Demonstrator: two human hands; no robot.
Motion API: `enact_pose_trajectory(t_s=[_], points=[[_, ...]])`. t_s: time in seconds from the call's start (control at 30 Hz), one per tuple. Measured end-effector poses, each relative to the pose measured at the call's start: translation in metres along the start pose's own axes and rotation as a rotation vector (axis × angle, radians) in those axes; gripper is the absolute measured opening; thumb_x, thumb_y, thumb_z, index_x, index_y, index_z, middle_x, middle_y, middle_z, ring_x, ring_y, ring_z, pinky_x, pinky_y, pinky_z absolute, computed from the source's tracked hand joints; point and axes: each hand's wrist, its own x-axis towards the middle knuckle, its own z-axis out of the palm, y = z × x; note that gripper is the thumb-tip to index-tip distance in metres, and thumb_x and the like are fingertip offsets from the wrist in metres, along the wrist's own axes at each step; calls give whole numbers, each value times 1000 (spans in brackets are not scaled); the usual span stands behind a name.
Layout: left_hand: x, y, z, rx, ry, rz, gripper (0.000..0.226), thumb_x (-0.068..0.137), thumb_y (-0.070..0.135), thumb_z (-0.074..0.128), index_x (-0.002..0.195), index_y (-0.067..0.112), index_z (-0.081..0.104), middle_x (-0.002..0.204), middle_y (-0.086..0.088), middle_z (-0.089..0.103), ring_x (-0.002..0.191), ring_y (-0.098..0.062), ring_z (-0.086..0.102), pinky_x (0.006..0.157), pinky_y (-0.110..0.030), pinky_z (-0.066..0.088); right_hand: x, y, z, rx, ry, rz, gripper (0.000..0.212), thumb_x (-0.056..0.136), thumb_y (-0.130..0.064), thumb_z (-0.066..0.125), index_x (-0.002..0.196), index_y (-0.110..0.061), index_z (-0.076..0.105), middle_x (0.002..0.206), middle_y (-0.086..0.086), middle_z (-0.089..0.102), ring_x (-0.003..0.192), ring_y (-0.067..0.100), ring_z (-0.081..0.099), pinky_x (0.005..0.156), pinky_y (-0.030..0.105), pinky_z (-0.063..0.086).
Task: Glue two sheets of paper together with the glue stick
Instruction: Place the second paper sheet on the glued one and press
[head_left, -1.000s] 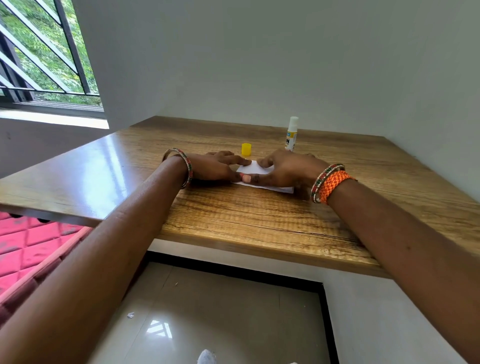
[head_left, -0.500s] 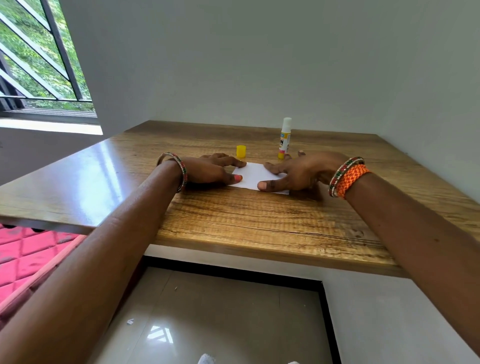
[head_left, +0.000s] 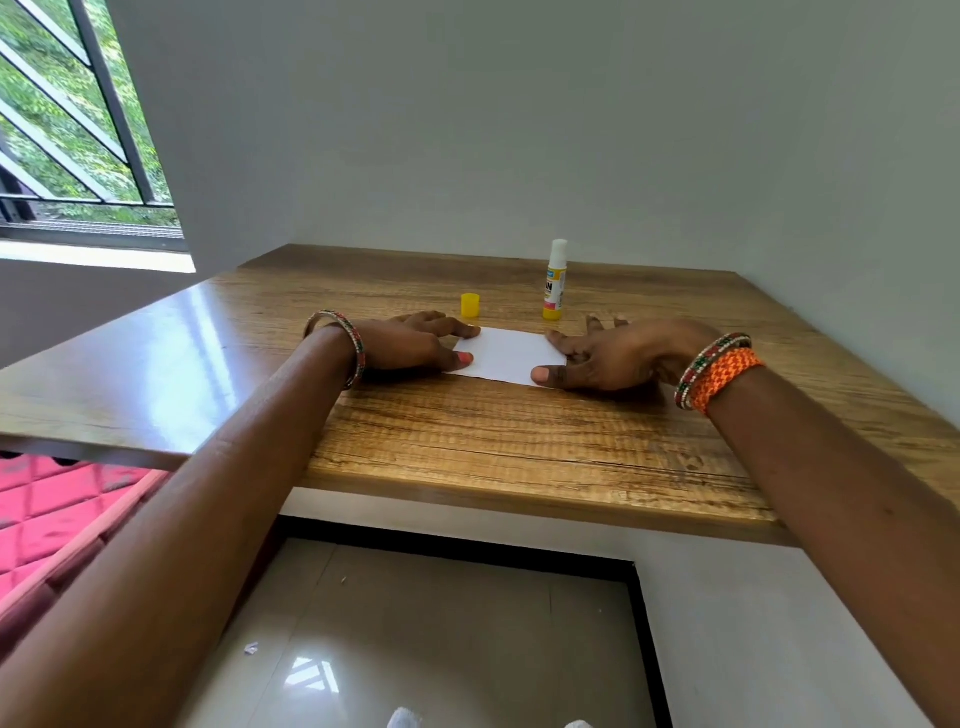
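Note:
A small white paper (head_left: 503, 356) lies flat on the wooden table (head_left: 467, 436); I cannot tell whether it is one sheet or two stacked. My left hand (head_left: 415, 345) rests on the paper's left edge with straight fingers and thumb. My right hand (head_left: 613, 358) presses its right edge, fingers spread, thumb on the near corner. Behind the paper the glue stick (head_left: 556, 280) stands upright and uncapped, white stick showing. Its yellow cap (head_left: 470, 304) stands apart to the left.
The table sits in a corner, with grey walls behind and to the right. A barred window (head_left: 78, 119) is at the left. A red quilted cushion (head_left: 52, 514) lies below the table's left end, above a tiled floor.
My hands have slid apart along the paper, from overlapping at its middle to its two ends, uncovering most of the sheet. The view has shifted slightly.

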Motion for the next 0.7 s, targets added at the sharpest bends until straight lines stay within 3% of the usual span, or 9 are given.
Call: enact_pose_trajectory(t_s=[0.17,0.3,0.43,0.5,0.57,0.63,0.7], points=[[-2,2,0,3,4,8,53,88,53,41,138,43,26,156,3,11,142,-27,13,113,-55,14,-2,8,0,77,-30,-1,77,86,-69,26,149,-38,-6,159,10,-16,146,33,-12,117,48,-4],[-3,8,5,18,111,-3,40,90,50,39,129,39,36,151,-2,24,137,-29,25,109,-55,22,1,9,3,76,-4,12,66,92,-62,19,149,-38,-6,160,9,-14,145,34,-17,117,50,-8],[-4,12,12,115,223,-15,34,90,51,36,122,39,40,147,-1,31,135,-28,26,107,-53,20,2,9,3,103,24,20,59,97,-53,22,150,-36,3,161,8,-2,147,32,-12,118,51,-7],[-5,16,16,152,284,15,34,92,46,36,124,37,40,148,1,30,137,-25,22,107,-52,17,1,9,5,172,163,50,51,100,-45,28,149,-31,23,160,5,15,148,31,1,116,55,-1],[-5,23,21,205,347,69,36,94,37,35,129,31,41,150,3,27,140,-21,17,109,-49,14,4,6,9,210,422,51,43,99,-41,32,137,-26,45,154,3,32,146,27,15,114,58,1],[-5,32,26,245,360,113,37,96,29,31,131,23,41,147,-1,32,138,-20,23,109,-46,17,4,-7,15,238,573,-111,40,100,-38,28,131,-23,50,151,2,37,143,22,24,114,54,4],[-6,37,29,237,320,124,36,96,26,29,129,16,40,142,-5,41,132,-22,34,107,-45,23,5,-28,24,240,492,-336,51,100,-44,19,141,-21,39,154,0,31,145,18,21,116,50,2]])
